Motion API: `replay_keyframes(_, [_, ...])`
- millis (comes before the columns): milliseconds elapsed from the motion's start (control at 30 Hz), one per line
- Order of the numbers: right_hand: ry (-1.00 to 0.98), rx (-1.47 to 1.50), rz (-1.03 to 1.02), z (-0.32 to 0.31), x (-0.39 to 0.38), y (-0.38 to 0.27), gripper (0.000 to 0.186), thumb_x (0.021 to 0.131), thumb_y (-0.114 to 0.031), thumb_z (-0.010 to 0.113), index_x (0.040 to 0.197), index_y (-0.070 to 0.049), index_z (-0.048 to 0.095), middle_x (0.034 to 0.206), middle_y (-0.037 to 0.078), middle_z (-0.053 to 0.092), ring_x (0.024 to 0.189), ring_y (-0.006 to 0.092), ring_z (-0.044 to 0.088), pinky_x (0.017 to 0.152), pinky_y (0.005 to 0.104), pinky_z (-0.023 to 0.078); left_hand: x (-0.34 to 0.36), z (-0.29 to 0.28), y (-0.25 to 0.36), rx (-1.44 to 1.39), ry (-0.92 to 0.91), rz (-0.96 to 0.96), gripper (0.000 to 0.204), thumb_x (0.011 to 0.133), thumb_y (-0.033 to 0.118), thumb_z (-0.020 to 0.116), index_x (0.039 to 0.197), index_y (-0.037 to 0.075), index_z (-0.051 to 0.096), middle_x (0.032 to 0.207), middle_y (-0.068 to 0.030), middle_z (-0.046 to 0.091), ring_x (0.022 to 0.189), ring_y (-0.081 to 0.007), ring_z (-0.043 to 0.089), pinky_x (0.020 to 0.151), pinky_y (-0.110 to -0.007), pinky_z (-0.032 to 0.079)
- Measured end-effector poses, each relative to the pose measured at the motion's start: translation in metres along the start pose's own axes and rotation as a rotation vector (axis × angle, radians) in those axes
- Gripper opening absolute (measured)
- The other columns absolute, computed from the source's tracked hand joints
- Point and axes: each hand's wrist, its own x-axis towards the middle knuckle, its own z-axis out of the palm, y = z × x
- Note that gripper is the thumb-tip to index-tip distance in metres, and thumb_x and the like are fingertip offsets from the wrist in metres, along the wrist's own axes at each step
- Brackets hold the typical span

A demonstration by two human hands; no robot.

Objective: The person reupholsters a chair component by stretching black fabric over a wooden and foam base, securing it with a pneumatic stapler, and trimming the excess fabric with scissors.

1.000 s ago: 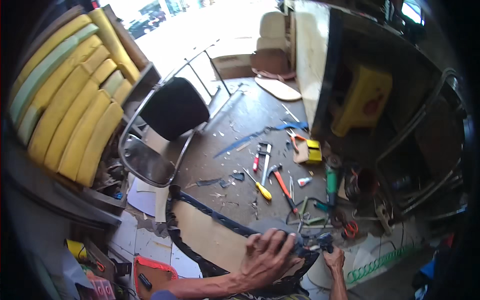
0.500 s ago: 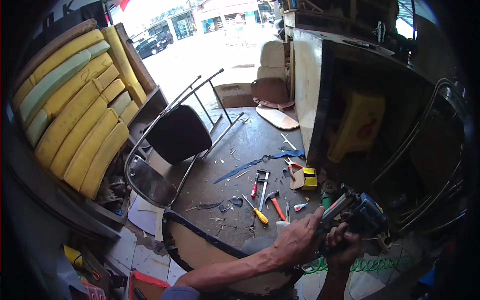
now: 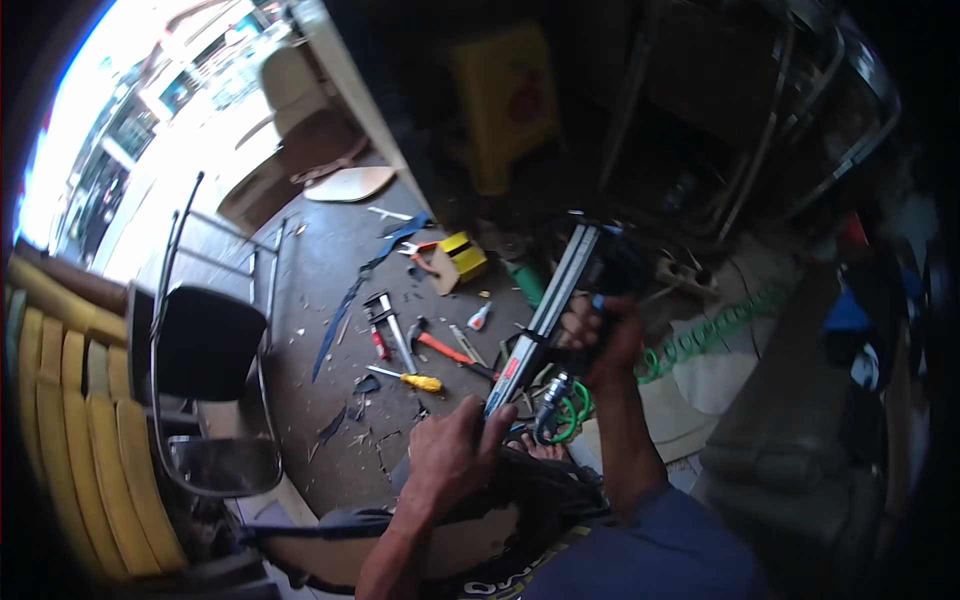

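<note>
My right hand is wrapped around the handle of an air staple gun, whose long silver magazine slants from upper right to lower left. The gun's dark body is dim against the shadow. At the near end of the magazine, my left hand grips with thumb and fingers. A green coiled air hose joins the gun near its metal fitting. Below my left hand, a brown seat panel edged with dark cover material lies across my lap, partly hidden by my forearm.
On the floor lie a hammer, a yellow-handled screwdriver, a clamp, pliers and a yellow box. A metal-framed chair lies at left beside yellow foam pads. A yellow stool stands in shadow.
My view has swung to the right. The staple gun has turned so its magazine's near end points down toward me, and my left hand has shifted to that end. My right hand keeps the handle.
</note>
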Motion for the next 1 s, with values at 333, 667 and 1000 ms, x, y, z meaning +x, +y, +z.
replay_keyframes(333, [0.047, -1.416, 0.478, -0.078, 0.077, -0.01, 0.038, 0.097, -0.039, 0.071, 0.11, -0.004, 0.072, 0.083, 0.002, 0.072, 0.073, 0.0127, 0.069, 0.063, 0.0286, 0.055, 0.027, 0.033, -0.022, -0.687, -0.069, -0.488, 0.028, 0.093, 0.024, 0.075, 0.101, 0.0, 0.062, 0.074, -0.0018, 0.059, 0.063, -0.0115, 0.058, 0.058, -0.03, 0.047])
replay_keyframes(667, [0.405, -2.461, -0.004, -0.25, 0.287, -0.116, 0.061, 0.096, -0.05, 0.062, 0.136, -0.004, 0.065, 0.142, 0.023, 0.061, 0.133, 0.0361, 0.058, 0.114, 0.0448, 0.042, 0.055, 0.041, -0.062, -0.062, -0.24, -0.464, 0.045, 0.093, 0.039, 0.074, 0.109, -0.003, 0.07, 0.088, -0.0183, 0.073, 0.08, -0.0276, 0.071, 0.076, -0.043, 0.054])
replay_keyframes(1000, [0.404, -2.665, -0.08, -0.279, 0.278, -0.132, 0.042, 0.102, -0.033, 0.053, 0.128, -0.003, 0.067, 0.128, 0.026, 0.066, 0.124, 0.0439, 0.06, 0.105, 0.0484, 0.049, 0.052, 0.05, -0.08, -0.137, -0.28, -0.395, 0.052, 0.094, 0.052, 0.066, 0.107, 0.002, 0.068, 0.087, -0.0228, 0.07, 0.082, -0.0373, 0.071, 0.077, -0.049, 0.052])
